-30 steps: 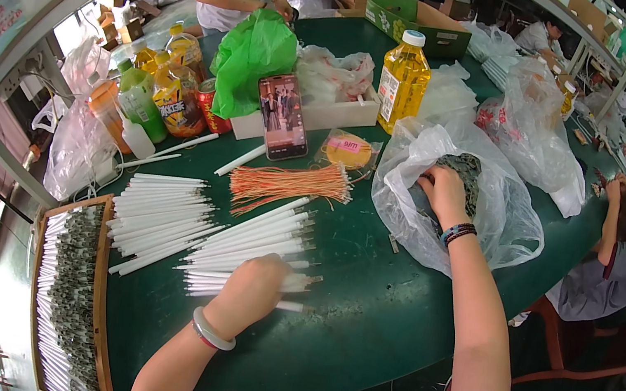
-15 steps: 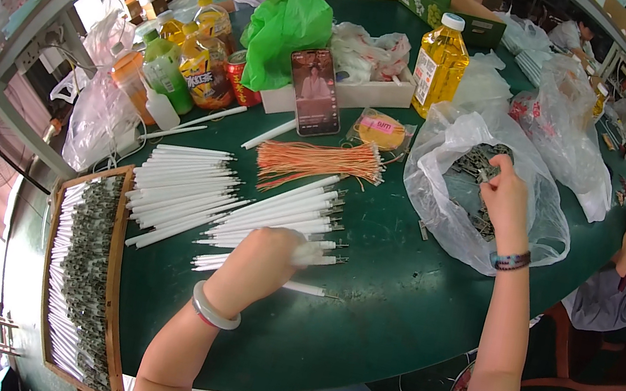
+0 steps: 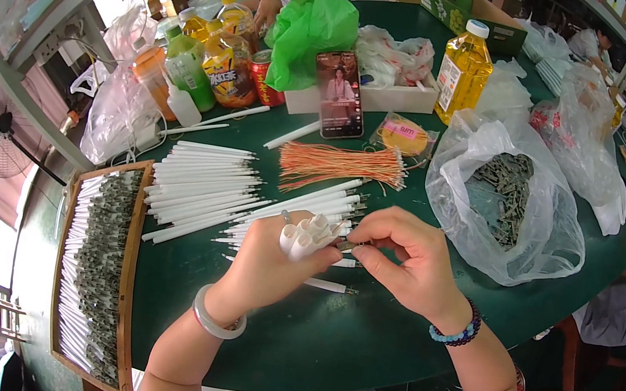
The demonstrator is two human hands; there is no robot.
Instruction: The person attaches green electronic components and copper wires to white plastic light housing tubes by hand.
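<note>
Back from the clear bag of grey metal pieces (image 3: pixel 509 198), the right hand (image 3: pixel 410 261) now pinches a small piece (too tiny to identify) against the white tubes (image 3: pixel 308 233) gripped in the left hand (image 3: pixel 269 265) above the green worktop (image 3: pixel 353 345), so fitting seems underway

- Short white tubes (image 3: pixel 308 232), bundled: smooth, matt, plastic-looking.
- Round green table top (image 3: pixel 356 329): matt, smooth.
- Clear bag (image 3: pixel 509 201): thin, glossy, crinkled plastic film.
- Rectangular tray frame (image 3: pixel 129 272): brown wood.
</note>
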